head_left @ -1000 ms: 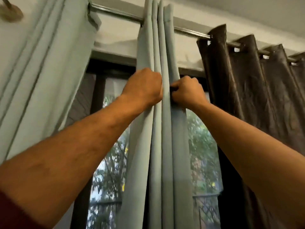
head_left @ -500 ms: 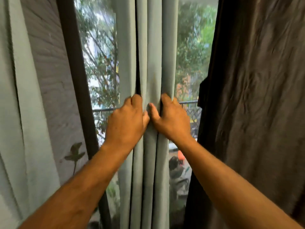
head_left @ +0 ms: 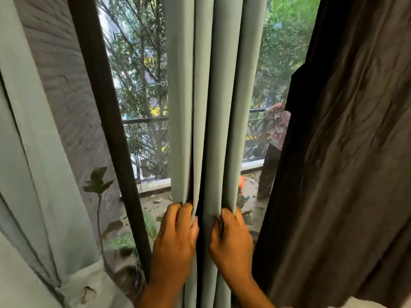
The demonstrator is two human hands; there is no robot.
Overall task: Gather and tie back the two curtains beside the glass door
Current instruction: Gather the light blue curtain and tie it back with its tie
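Both hands reach forward and up from the bottom edge, forearms cut off by the frame, and close on the pale green curtain that hangs in gathered folds down the middle of the glass door. The left hand shows its back to the camera, its fingers curled over the left folds and the thumb pressed against a fold toward the middle. The right hand sits level with it, just beside it, fingers bent around the right folds, so the two grips squeeze the bundle between them with only a dark crease of cloth separating the knuckles. The fingertips of both hands vanish behind the fabric, so how far they wrap around cannot be told. Above the grips the folds run straight up and out of view; below them the cloth passes between the wrists and is cut off. To the right of the right hand, close by, hangs the dark brown curtain, loose and crumpled, its upper and lower ends out of frame. Left of the left hand stands the dark door frame, and further left more pale cloth. Trees and a railing beyond the glass are smeared by blur.
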